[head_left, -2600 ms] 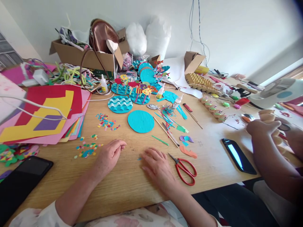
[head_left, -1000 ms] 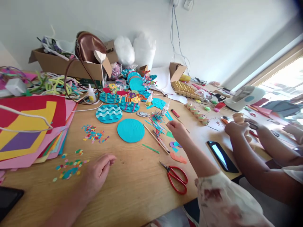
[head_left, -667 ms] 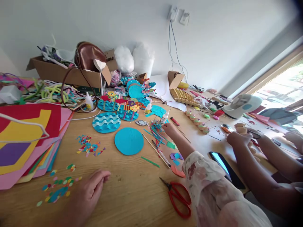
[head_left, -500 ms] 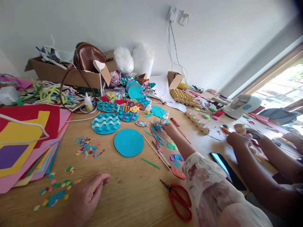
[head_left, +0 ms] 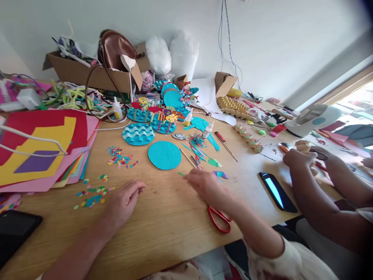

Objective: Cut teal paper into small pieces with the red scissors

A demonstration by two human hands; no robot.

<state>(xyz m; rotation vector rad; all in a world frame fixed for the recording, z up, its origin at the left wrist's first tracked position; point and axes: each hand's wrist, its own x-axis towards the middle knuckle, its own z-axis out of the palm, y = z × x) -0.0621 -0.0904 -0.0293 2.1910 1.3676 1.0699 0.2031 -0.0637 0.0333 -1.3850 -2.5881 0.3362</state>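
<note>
My left hand (head_left: 122, 202) rests on the wooden table (head_left: 163, 229), its fingers curled together against the thumb with nothing visible in them. It lies just right of scattered paper confetti (head_left: 92, 192). My right hand (head_left: 204, 184) is low over the table and smeared by motion, so I cannot make out its fingers. It is just above the red scissors (head_left: 219, 219) and near a thin green strip (head_left: 181, 174). Beyond it lie a plain teal disc (head_left: 164, 154) and a bundle of thin sticks and strips (head_left: 196, 153).
Another person's hands (head_left: 300, 157) work at the right, by a lit phone (head_left: 276, 191). A stack of coloured paper (head_left: 43, 147) covers the left, with a black phone (head_left: 14, 231) at the near left. Decorated teal discs (head_left: 138, 133), glue bottles (head_left: 117, 109) and a cardboard box (head_left: 87, 72) crowd the back.
My right hand has pulled back from the far pile of sticks to the near table by the scissors. The left hand has stayed put. The view has tilted down a little.
</note>
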